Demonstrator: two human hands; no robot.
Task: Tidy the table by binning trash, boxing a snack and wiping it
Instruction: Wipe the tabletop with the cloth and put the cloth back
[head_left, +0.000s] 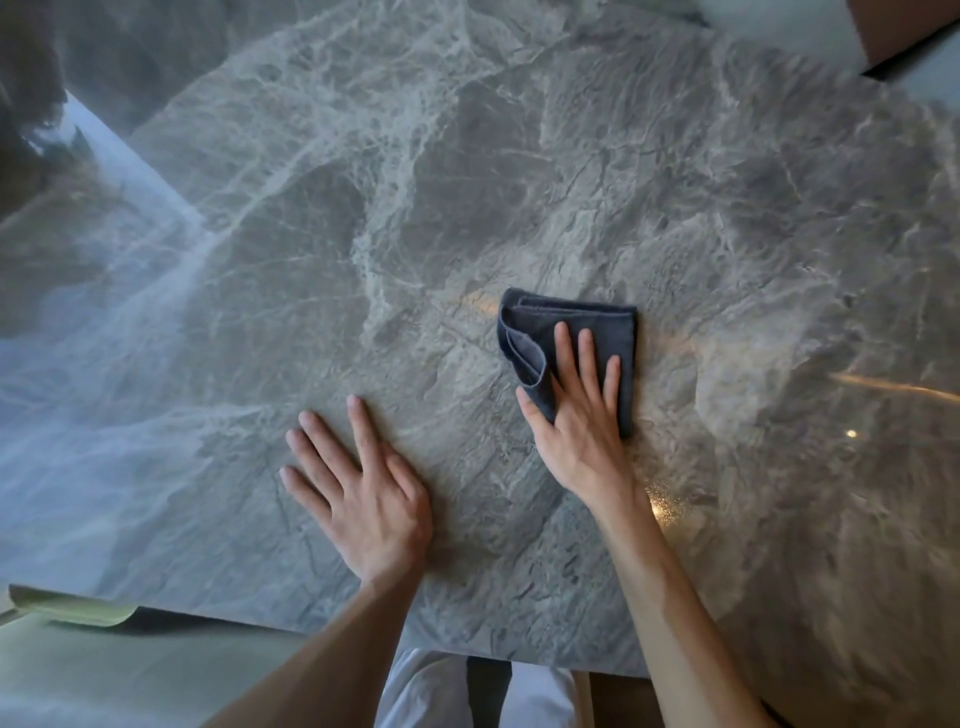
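A folded dark blue-grey cloth (613, 332) lies flat on the grey marble table (467, 182), a little right of centre. My right hand (582, 415) presses on the cloth with fingers spread, the thumb tucked under a loose fold at the cloth's left side. My left hand (358, 488) rests flat on the bare table to the left of the cloth, fingers apart, holding nothing. No trash, snack or box shows in this view.
The table's near edge (311, 626) runs along the bottom, with my white-trousered legs (431, 691) below it. A pale green chair edge (72, 608) sits at the lower left. A white object's corner (831, 26) shows at the top right.
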